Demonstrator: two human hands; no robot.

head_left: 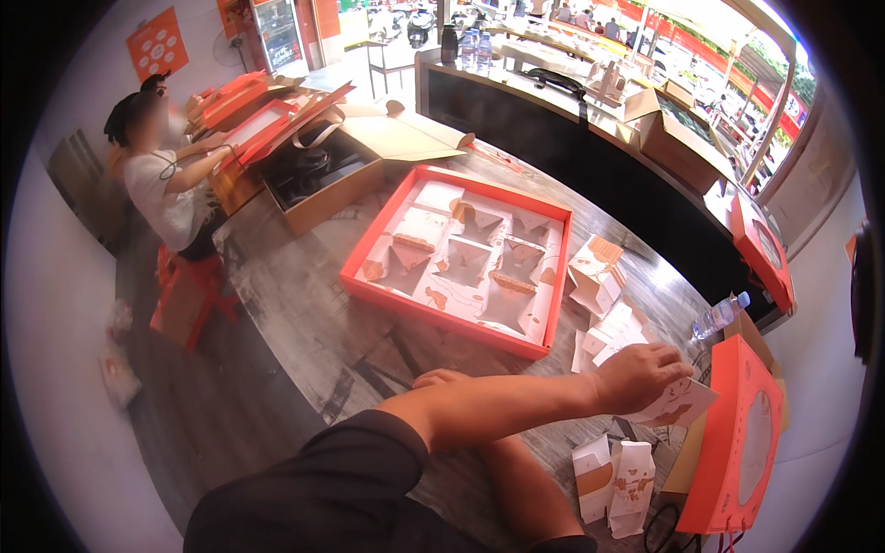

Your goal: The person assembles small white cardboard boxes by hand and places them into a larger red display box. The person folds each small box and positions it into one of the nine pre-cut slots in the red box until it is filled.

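My arms are crossed over the table. My left hand (643, 376) reaches to the right side, its fingers closed on a white folded carton (680, 405) with brown print. Under my left forearm, my right hand (441, 377) is mostly hidden; only its knuckles show, near the table's front edge. Beyond my hands lies a shallow red box (444, 333), fitted with white printed cardboard inserts (456, 263) folded into compartments. Loose white cartons (597, 276) lie along the box's right side. Two more small cartons (631, 488) rest near my right elbow.
At right stands a red gift box (737, 442) with an oval window, beside a water bottle (721, 315). A brown open box (323, 198) with dark contents sits at the far left. Beyond it, a person (171, 180) handles red boxes. A black-fronted counter (553, 152) runs behind the table.
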